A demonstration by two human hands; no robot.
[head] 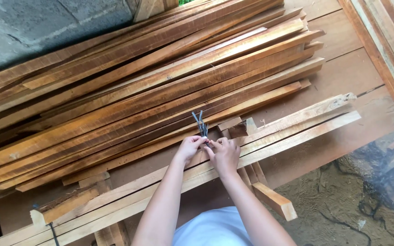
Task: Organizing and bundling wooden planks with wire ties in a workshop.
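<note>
Fingers of both the left hand and right hand pinch a dark strap above pale wood strips on the table.

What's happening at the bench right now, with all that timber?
A person stands at a wooden workbench, both hands together over a pair of long pale wooden strips lying across it. The left hand and right hand pinch a small bunch of thin dark nails, whose ends stick up above the fingers. Behind the hands lies a large stack of reddish-brown wooden slats. Short offcuts lie under the strips near the bench's edge.
</note>
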